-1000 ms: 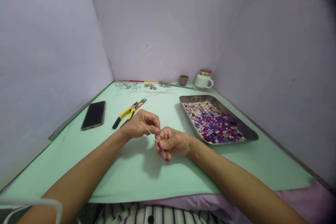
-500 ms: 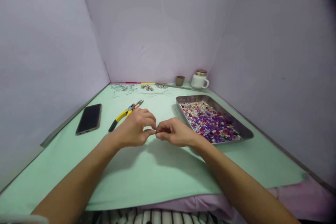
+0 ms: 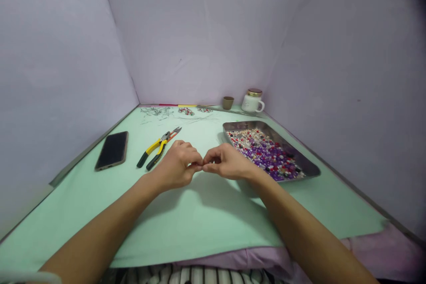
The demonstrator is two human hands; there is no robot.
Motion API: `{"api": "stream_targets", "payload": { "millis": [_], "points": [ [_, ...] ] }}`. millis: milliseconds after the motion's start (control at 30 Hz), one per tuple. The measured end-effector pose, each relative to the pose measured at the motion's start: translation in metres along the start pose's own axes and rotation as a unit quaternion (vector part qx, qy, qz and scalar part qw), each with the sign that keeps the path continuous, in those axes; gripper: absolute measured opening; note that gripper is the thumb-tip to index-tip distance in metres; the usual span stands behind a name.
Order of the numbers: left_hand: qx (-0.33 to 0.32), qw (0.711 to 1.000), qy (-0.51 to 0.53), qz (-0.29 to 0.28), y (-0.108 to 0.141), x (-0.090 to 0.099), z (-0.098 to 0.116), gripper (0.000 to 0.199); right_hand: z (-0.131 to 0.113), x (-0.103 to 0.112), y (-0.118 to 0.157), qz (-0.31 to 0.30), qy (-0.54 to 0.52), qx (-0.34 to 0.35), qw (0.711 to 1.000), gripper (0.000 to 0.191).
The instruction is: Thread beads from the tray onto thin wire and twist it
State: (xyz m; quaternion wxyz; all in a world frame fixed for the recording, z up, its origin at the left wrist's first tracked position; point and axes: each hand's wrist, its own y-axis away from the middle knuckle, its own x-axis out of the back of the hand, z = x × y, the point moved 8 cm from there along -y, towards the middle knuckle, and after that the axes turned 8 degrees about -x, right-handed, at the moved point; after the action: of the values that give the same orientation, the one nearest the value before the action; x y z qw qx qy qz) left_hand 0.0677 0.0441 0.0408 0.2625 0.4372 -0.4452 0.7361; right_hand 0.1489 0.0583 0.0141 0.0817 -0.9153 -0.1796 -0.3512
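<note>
Two hands [image 3: 181,163] [image 3: 229,162], pinched together, any held piece hidden, pliers [image 3: 163,144] slanting lengthwise away rightward

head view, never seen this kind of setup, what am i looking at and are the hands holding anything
No machine here: these are a person's bare left hand and right hand, seen by a camera worn on the head, looking forward and down. Their fingertips meet; anything between them is too small to make out. On the pale green surface lie a phone, yellow-handled pliers and a metal tray of mixed beads. Farther back stand a small cup and a lidded white mug.
</note>
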Motion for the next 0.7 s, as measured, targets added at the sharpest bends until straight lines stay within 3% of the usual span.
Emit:
{"api": "stream_targets", "payload": {
  "millis": [100, 200, 300, 400, 500, 700],
  "points": [
    [0.103, 0.986, 0.124, 0.039, 0.002, -0.001, -0.016, 0.008, -0.002, 0.008, -0.001, 0.031, -0.072, -0.003, 0.997, 0.022],
    [0.206, 0.941, 0.253, 0.088, 0.008, -0.004, -0.031, 0.009, 0.001, 0.016, -0.002, 0.073, -0.198, -0.013, 0.977, 0.043],
    [0.255, 0.883, 0.366, 0.143, 0.013, -0.008, -0.038, 0.011, 0.013, 0.021, -0.002, 0.122, -0.323, -0.050, 0.937, 0.034],
    [0.271, 0.851, 0.418, 0.164, 0.014, -0.013, -0.040, 0.013, 0.017, 0.016, -0.003, 0.114, -0.395, -0.069, 0.909, 0.022],
    [0.275, 0.856, 0.407, 0.161, 0.014, -0.017, -0.038, 0.013, 0.015, 0.010, -0.001, 0.099, -0.414, -0.081, 0.901, 0.023],
    [0.247, 0.912, 0.295, 0.145, 0.012, -0.010, -0.029, 0.011, 0.017, 0.007, 0.000, 0.119, -0.408, -0.097, 0.900, 0.020]
  ]
}}
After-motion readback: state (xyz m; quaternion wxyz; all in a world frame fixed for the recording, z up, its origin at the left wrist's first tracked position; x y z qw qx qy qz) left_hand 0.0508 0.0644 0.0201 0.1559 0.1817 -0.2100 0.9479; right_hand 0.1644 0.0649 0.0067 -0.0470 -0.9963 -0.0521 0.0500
